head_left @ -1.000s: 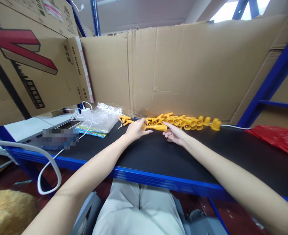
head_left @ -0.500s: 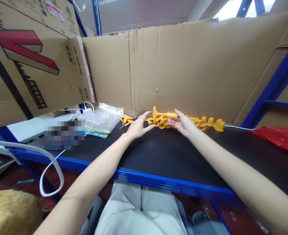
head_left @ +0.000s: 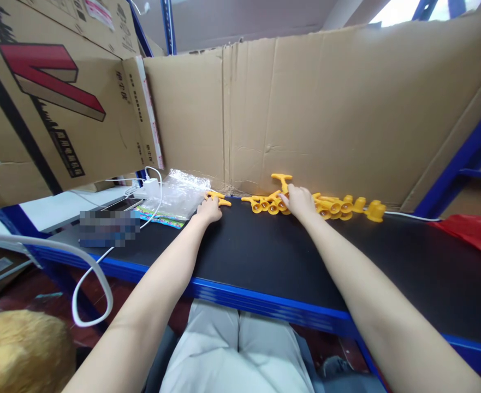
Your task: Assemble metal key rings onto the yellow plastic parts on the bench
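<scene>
My right hand (head_left: 300, 202) is closed round a yellow T-handled piece (head_left: 281, 177), which stands upright with its crossbar above the fingers. The hand hides its lower part. Beside and behind this hand lies a row of yellow bell-shaped cups (head_left: 273, 208), several with stems and open mouths facing me. Farther left, my left hand (head_left: 209, 210) curls over small yellow branched pieces (head_left: 224, 202) at the edge of the clear plastic bag (head_left: 174, 194). Two yellow ends stick out past its fingers; the grip itself is partly hidden.
More yellow cups (head_left: 374, 210) stand toward the right, near a white cable and a red plastic bag (head_left: 469, 232). A cardboard sheet (head_left: 346, 120) walls off the back of the black shelf (head_left: 256, 251). A large carton (head_left: 72, 98) overhangs the left, above a white charger (head_left: 151, 188).
My left hand has moved left and down onto the small yellow pieces. The T-handled piece has turned from lying level to upright in my right hand. The view has shifted slightly.
</scene>
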A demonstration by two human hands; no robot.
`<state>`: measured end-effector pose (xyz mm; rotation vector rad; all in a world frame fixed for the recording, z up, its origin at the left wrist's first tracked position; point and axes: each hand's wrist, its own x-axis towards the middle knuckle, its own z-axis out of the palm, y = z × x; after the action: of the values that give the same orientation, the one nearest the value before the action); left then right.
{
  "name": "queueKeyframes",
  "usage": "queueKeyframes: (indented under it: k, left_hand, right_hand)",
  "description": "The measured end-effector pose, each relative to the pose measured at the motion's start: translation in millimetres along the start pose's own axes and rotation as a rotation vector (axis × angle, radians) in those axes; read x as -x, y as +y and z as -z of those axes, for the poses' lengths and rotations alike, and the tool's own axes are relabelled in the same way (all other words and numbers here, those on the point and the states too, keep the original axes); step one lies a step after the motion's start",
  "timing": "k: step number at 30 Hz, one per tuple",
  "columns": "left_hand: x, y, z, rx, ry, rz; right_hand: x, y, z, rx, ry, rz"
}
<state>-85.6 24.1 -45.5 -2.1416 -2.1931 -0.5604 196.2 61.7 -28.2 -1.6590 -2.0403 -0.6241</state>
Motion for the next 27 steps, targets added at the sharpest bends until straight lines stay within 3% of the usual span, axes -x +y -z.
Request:
queueKeyframes:
  k: [7,14,17,22,27]
  left_hand:
    - [-4.8,-4.8,-4.0,0.037,-0.113,-0.009]
    - [-11.3,-8.2,-8.3,0.01,-0.084,-0.057]
    - [-13.5,-9.9,-10.2,0.006,-0.048,-0.06]
    - [-18.7,-13.8,-18.3,0.068,0.023,-0.026]
    - [-18.8,-10.7,-21.5,0.148,0.084,-0.019]
  right_hand:
    - [4.1,-9.6,7.1,0.072,-0.054,-0.046]
    - [-4.9,-17.0,19.0,0.032,-0.25,-0.12]
    - [-8.1,-7.0,27.3,-0.066,-0.27,-0.146]
    - [0.6,26.9,40.0,-0.275,-0.178,-0.2]
    - [22.7,54.8,30.1,-0.469,-0.069,-0.199]
